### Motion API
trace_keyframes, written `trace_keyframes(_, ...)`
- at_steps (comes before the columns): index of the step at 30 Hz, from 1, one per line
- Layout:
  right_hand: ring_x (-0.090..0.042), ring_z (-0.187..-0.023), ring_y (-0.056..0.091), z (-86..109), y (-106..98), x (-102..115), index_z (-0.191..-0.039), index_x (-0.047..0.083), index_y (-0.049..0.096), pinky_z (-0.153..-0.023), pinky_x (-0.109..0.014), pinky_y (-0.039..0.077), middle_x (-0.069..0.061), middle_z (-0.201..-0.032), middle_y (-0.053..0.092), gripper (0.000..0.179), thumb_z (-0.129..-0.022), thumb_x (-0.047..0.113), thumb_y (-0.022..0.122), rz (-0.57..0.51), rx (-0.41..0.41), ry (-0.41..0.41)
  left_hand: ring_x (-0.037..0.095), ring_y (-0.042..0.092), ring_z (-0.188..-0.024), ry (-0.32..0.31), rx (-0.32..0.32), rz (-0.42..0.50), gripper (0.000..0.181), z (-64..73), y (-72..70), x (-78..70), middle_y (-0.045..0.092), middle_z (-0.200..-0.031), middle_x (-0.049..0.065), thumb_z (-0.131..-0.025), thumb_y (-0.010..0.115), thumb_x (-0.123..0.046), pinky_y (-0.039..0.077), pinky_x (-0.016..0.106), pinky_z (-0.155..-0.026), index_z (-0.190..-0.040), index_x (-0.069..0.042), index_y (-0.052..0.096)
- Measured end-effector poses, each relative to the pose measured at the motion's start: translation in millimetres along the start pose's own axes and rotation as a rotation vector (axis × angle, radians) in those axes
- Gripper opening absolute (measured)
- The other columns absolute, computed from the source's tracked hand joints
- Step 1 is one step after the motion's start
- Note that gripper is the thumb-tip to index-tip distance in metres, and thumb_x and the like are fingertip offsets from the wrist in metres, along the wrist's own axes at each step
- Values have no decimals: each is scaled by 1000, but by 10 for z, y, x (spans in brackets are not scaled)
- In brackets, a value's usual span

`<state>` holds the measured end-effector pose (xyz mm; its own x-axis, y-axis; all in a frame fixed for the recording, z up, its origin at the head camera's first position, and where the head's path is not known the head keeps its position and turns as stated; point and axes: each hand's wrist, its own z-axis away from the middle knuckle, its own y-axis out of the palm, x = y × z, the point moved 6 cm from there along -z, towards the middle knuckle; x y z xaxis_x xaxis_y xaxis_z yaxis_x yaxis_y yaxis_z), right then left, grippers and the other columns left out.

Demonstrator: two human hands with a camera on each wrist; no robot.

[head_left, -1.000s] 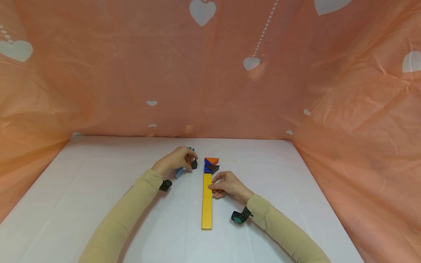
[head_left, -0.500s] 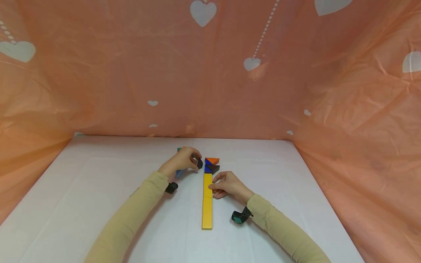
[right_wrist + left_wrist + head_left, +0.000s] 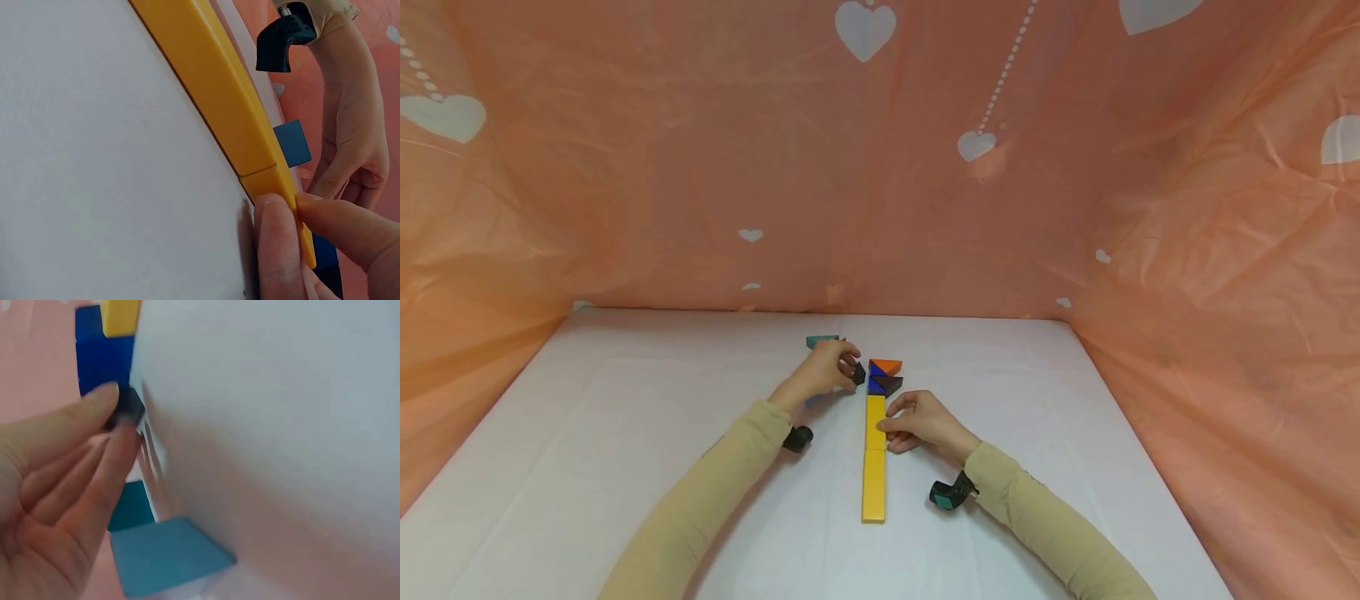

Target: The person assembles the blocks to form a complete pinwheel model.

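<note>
My left hand (image 3: 820, 371) pinches a small black block (image 3: 128, 409) between thumb and fingers, just left of two blue triangular blocks (image 3: 876, 385). An orange triangular block (image 3: 890, 366) and a dark brown one (image 3: 890, 384) lie against the blue pair's right side. Below them, two long yellow blocks (image 3: 873, 487) run end to end toward the person. The thumb and a finger of my right hand (image 3: 928, 423) pinch the farther yellow block (image 3: 275, 184) by its sides.
A teal block (image 3: 822, 341) lies behind the left hand. In the left wrist view, a light blue slanted block (image 3: 165, 556) is near that hand, which mostly covers it in the head view. An orange curtain with hearts (image 3: 880, 183) backs the white table (image 3: 587, 433).
My left hand has moved right with the black block, up close to the blue blocks, baring the teal block behind it. The right hand has stayed in place on the yellow block.
</note>
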<state>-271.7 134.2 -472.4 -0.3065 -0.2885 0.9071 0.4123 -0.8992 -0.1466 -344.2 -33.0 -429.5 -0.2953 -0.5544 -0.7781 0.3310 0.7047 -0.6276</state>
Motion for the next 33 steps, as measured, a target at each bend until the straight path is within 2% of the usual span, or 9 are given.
trace_keyframes(3,-17,-54,65,-3,-3,1,-103,-4,58,-55,-29,57,-15,-70,67,31,-83,13,75,-3,8,-4,28,66,-89,-69,-65,63,51,42,-10,25,66,-100,18,-71,79,8,57,34,-74,-118,11,59)
trace_keyframes(7,-17,-54,66,-3,-9,4,-103,-4,58,-55,-29,57,-16,-71,67,32,-83,14,75,1,10,-16,28,67,-85,-144,-142,143,42,111,-27,44,69,-94,18,-72,79,7,57,33,-72,-110,11,63)
trace_keyframes(10,-18,-55,66,-8,-13,-3,-103,-4,58,-56,-30,57,-16,-71,67,33,-83,15,76,7,8,-15,27,67,-81,-167,-171,176,34,152,-24,53,70,-90,18,-73,78,7,58,32,-68,-104,9,66)
trace_keyframes(17,-18,-56,66,-12,-6,-19,-103,-4,58,-57,-29,57,-17,-73,68,35,-82,16,77,1,10,-2,27,68,-78,-124,-215,175,26,168,-1,32,70,-86,19,-71,78,9,58,31,-66,-96,9,68)
trace_keyframes(25,-18,-55,66,-14,-2,-10,-103,-4,58,-56,-30,57,-16,-72,68,33,-82,14,76,-3,10,-16,26,68,-77,-120,-254,148,24,141,7,22,70,-83,16,-71,78,10,58,32,-67,-93,7,69)
trace_keyframes(33,-17,-54,66,-20,-5,-8,-102,-4,59,-56,-30,57,-16,-71,68,31,-82,13,76,5,-2,9,26,67,-79,-112,-253,150,20,117,15,-6,70,-83,15,-73,77,9,57,32,-67,-91,6,71)
